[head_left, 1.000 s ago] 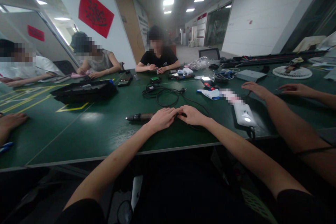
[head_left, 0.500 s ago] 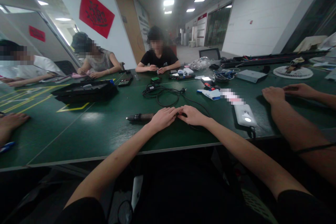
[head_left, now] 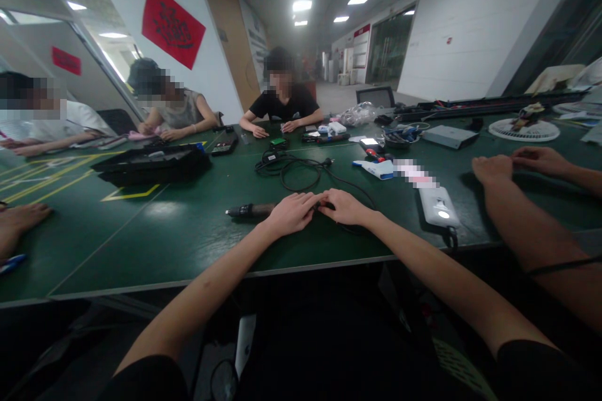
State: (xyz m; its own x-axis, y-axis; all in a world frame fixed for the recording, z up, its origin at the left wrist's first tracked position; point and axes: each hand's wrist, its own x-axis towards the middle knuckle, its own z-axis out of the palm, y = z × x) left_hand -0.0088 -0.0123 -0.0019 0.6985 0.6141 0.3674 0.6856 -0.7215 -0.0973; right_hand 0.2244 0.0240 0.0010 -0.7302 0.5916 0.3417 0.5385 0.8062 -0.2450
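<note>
A dark, slim electric screwdriver (head_left: 251, 210) lies on the green table with its tip toward the left. Over its rear part rests my left hand (head_left: 294, 210), fingers curved round the body. My right hand (head_left: 347, 205) meets it at the tail end, thumb and fingers pinched on the black power cord (head_left: 360, 188) where it joins the tool. The fingertips of both hands touch, and the joint itself is mostly hidden under them. Just beyond my hands the cord lies in loops, with its plug (head_left: 328, 162) on the table.
A black tray (head_left: 153, 170) is at the left. To the right lie a blue-and-white packet (head_left: 376, 169), a white power bank-like device (head_left: 439, 207) and a white fan grille (head_left: 524, 131). A co-worker's hands (head_left: 493, 169) are at the right; other people sit across the table.
My hands and the screwdriver stay nearly still. Across the table, the person in black has moved one hand down and to the left, apart from the other.
</note>
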